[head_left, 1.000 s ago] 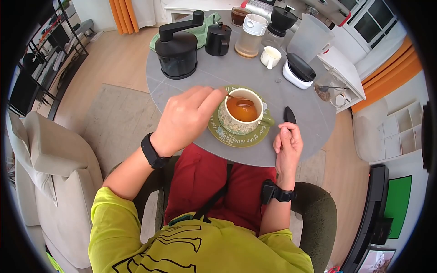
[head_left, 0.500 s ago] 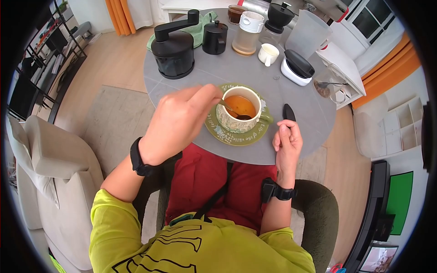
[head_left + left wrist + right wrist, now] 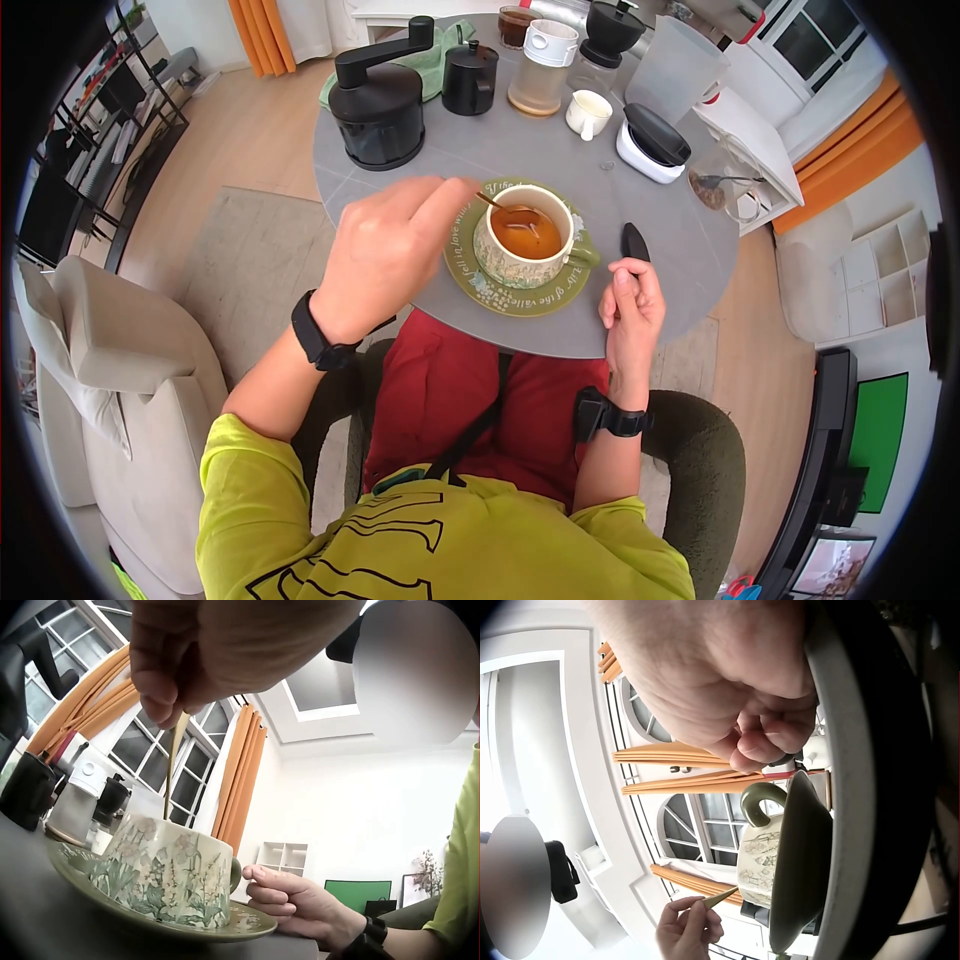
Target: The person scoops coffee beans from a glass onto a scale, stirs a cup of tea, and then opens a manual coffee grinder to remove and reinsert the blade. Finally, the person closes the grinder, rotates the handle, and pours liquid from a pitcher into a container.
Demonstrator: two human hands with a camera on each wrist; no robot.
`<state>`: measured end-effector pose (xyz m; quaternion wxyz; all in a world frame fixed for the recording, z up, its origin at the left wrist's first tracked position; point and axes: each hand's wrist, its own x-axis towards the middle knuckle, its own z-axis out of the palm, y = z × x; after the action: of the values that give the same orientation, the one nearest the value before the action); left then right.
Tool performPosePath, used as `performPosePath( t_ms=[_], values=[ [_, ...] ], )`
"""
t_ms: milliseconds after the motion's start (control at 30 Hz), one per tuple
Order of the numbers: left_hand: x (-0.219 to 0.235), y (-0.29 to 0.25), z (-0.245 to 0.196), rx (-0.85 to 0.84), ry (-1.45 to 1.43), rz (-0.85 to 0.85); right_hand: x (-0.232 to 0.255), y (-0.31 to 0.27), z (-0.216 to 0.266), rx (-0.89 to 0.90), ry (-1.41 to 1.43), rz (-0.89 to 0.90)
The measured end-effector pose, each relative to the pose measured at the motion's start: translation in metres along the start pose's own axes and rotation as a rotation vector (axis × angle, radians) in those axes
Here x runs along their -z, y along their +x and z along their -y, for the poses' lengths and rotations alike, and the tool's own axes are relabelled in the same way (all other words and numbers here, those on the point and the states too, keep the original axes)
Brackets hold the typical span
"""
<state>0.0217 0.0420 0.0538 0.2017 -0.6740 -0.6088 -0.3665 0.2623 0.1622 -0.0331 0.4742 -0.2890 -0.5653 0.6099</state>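
A floral cup [image 3: 528,232] of amber-brown liquid stands on a green saucer [image 3: 510,300] with white lettering. My left hand [image 3: 392,245] is held over the cup's left side. Its thumb and fingers pinch the handle of a gold-coloured spoon [image 3: 174,761], whose lower end is inside the cup. My right hand [image 3: 632,305] rests at the table's near edge, right of the cup handle [image 3: 756,802], fingers loosely curled with nothing visible in them. Just beyond those fingertips lies a slim black object [image 3: 633,242], its near end hidden by the hand.
A black hand-crank grinder [image 3: 378,120], black lidded pot [image 3: 469,80], white-topped carafe [image 3: 541,75] and small white pitcher [image 3: 588,114] stand on the round grey table [image 3: 450,150]. Farther right are a black-and-white device [image 3: 652,145] and a glass jug [image 3: 715,185].
My left hand has moved the spoon about inside the cup, toward the near side and then back toward the far left. The right hand has stayed in place.
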Motion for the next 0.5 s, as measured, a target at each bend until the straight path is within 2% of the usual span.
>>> performPosePath(
  t_ms=[133,300,433,500],
  values=[
    [0.013,0.004,-0.001,0.033,-0.005,0.040,0.000,0.000,0.000,0.001,0.001,0.007],
    [0.021,0.010,-0.002,0.186,-0.235,0.107,0.000,0.000,0.001,0.000,0.004,0.016],
    [0.006,0.005,0.002,0.210,-0.345,0.112,0.000,0.001,0.001,0.002,-0.003,0.019],
    [0.000,0.003,0.001,0.274,-0.369,0.096,0.000,0.001,0.001,0.004,-0.016,0.019]
  ],
)
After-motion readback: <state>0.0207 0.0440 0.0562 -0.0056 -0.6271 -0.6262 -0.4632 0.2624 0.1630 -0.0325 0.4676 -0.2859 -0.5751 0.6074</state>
